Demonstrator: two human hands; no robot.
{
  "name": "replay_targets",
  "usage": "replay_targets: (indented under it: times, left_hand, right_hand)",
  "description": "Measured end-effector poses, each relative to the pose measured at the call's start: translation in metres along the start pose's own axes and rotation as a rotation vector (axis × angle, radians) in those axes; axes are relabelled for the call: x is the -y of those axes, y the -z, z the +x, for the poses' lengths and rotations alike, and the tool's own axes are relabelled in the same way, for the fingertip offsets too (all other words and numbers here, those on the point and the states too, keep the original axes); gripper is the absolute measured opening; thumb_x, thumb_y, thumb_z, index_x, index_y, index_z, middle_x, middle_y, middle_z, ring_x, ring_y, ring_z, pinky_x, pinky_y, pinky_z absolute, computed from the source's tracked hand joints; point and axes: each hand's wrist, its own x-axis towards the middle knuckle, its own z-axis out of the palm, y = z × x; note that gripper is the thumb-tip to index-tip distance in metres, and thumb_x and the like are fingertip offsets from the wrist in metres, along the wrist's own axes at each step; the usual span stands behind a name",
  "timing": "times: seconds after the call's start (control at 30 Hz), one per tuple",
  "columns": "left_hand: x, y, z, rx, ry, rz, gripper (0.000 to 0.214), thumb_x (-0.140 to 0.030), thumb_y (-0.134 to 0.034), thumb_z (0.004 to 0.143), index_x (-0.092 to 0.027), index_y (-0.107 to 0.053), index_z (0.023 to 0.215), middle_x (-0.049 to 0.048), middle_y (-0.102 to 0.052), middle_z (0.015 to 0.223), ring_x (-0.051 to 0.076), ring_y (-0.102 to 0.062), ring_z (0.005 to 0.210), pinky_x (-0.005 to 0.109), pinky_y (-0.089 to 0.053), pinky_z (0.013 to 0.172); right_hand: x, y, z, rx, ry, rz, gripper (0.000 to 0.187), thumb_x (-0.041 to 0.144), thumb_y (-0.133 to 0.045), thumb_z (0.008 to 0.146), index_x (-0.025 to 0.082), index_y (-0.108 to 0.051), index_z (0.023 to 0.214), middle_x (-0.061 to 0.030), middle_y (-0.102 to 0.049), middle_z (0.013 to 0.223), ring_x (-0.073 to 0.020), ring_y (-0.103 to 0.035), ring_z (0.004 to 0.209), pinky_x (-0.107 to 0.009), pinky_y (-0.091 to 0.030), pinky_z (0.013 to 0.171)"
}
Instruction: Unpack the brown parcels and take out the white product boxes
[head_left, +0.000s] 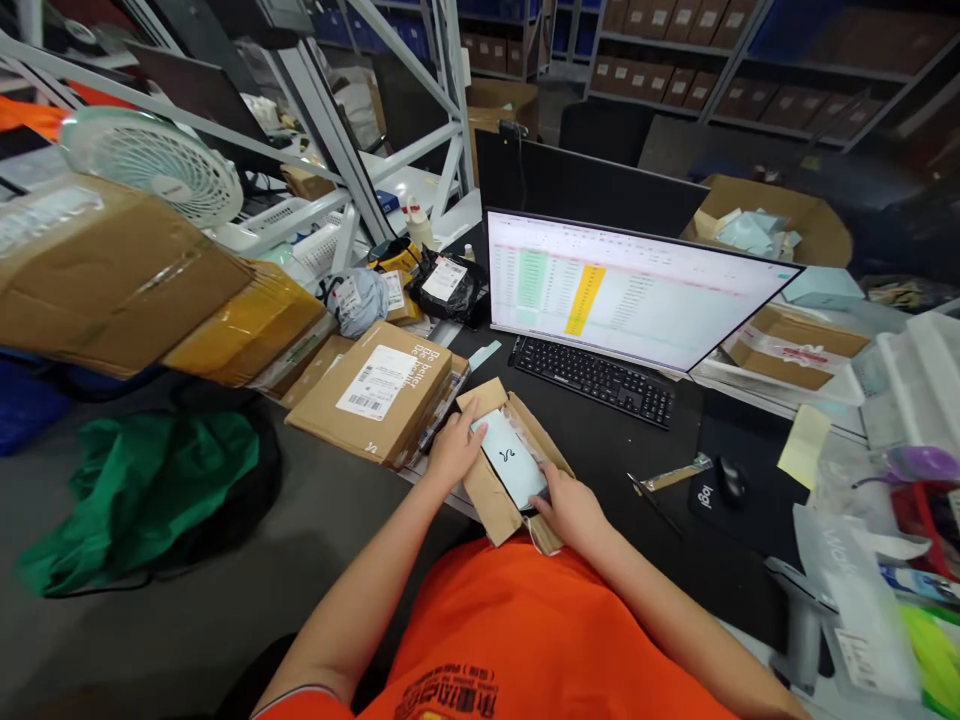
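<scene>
An opened cardboard carton (491, 503) lies at the desk's front edge, close to my body. Inside it sits a light blue box (508, 455) with a small black logo on top. My left hand (454, 447) grips the carton's left side, its thumb reaching onto the blue box. At the lower right end of the blue box, my right hand (568, 505) has its thumb and fingers closed about the edge. The palm sides of both hands are hidden. A larger labelled brown box (382, 390) is just left of my left hand.
A monitor (630, 290) and black keyboard (592, 380) stand beyond the carton. To the right are a pen (656, 507), a mouse (730, 482) and a handheld scanner (799, 620). Stacked parcels (105, 270) and a fan (154, 165) crowd the left.
</scene>
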Motion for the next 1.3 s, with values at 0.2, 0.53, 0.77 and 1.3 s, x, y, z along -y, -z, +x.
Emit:
replay_targets:
  times: [0.2, 0.53, 0.77, 1.3]
  left_hand:
    - [0.02, -0.024, 0.025, -0.11, 0.208, -0.626, 0.063, -0.057, -0.035, 0.1, -0.011, -0.071, 0.124, 0.018, -0.07, 0.128, 0.029, -0.063, 0.124, 0.043, -0.045, 0.111]
    - [0.018, -0.021, 0.017, -0.076, 0.28, -0.85, 0.062, -0.065, -0.047, 0.093, -0.018, -0.07, 0.126, 0.0109, -0.066, 0.137, 0.028, -0.06, 0.125, 0.04, -0.046, 0.11]
    - [0.031, -0.016, 0.004, -0.074, 0.228, -1.046, 0.09, -0.078, -0.036, 0.089, -0.024, -0.027, 0.161, 0.0157, -0.067, 0.133, 0.028, -0.067, 0.115, 0.046, -0.049, 0.103]
    - [0.006, -0.019, 0.043, 0.585, 0.085, -0.269, 0.068, -0.058, -0.082, 0.059, -0.016, -0.074, 0.112, 0.0117, -0.078, 0.104, 0.033, -0.071, 0.096, 0.037, -0.057, 0.081]
  right_hand:
    - [0.036, -0.007, 0.008, -0.057, -0.119, -0.183, 0.066, 0.062, -0.059, 0.089, 0.007, -0.058, 0.126, -0.0236, -0.064, 0.121, -0.0349, -0.065, 0.106, -0.04, -0.053, 0.082]
    - [0.028, 0.013, 0.037, 0.125, -0.094, -0.005, 0.059, 0.044, -0.073, 0.083, 0.002, -0.059, 0.122, -0.0245, -0.07, 0.118, -0.0321, -0.07, 0.103, -0.037, -0.052, 0.086]
    - [0.013, 0.005, 0.026, 0.041, -0.078, 0.065, 0.056, 0.041, -0.07, 0.079, 0.005, -0.057, 0.119, -0.0238, -0.07, 0.112, -0.034, -0.069, 0.097, -0.038, -0.05, 0.077]
    - [-0.16, 0.004, -0.085, -0.599, -0.207, 0.954, 0.059, 0.046, -0.073, 0.066, 0.019, -0.063, 0.118, -0.0118, -0.073, 0.115, -0.0299, -0.067, 0.102, -0.039, -0.052, 0.087]
